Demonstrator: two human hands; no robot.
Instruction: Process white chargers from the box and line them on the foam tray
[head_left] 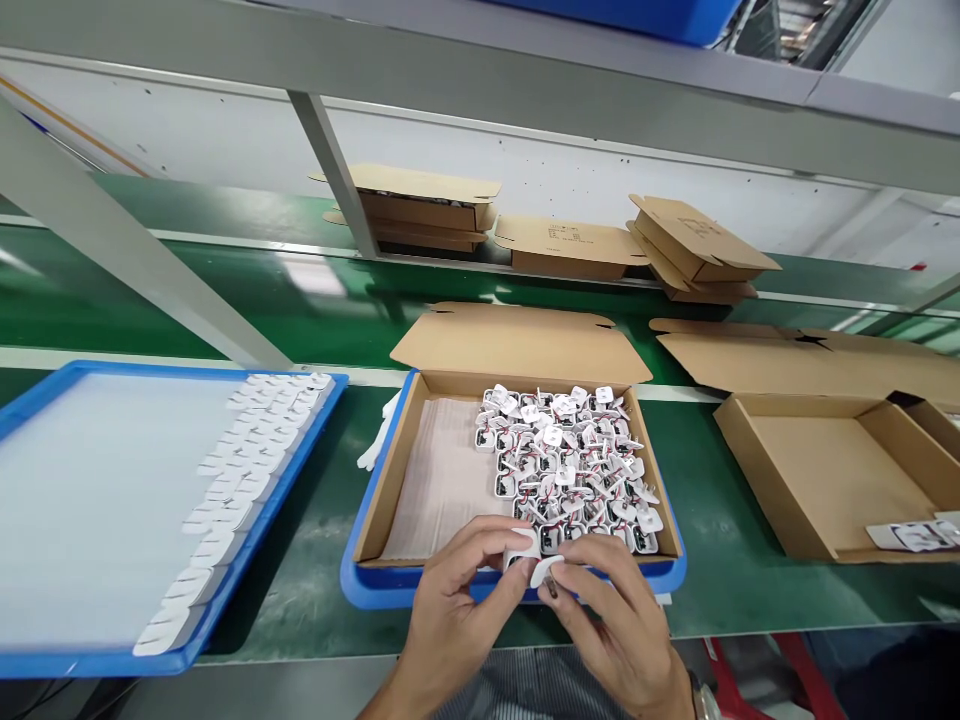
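Over the front edge of the open cardboard box (390,470), both my hands work close together. My left hand (454,610) pinches a small white square plastic housing (523,546) between thumb and fingers. A thin white plastic cover (546,570) is held in the fingertips of my right hand (619,615), tilted beside the housing; a small dark part shows under it. Whether the two pieces touch I cannot tell. Just beyond my hands, many similar white units (562,460) with red and black wires and loose covers fill the box's right side.
The box sits in a blue tray (360,590). Left, another blue tray (172,660) carries rows of white pieces (225,510). Right, an open carton (810,440) contains printed white pieces (911,536). Closed cartons (570,245) stand behind, and a grey shelf beam (480,70) crosses above.
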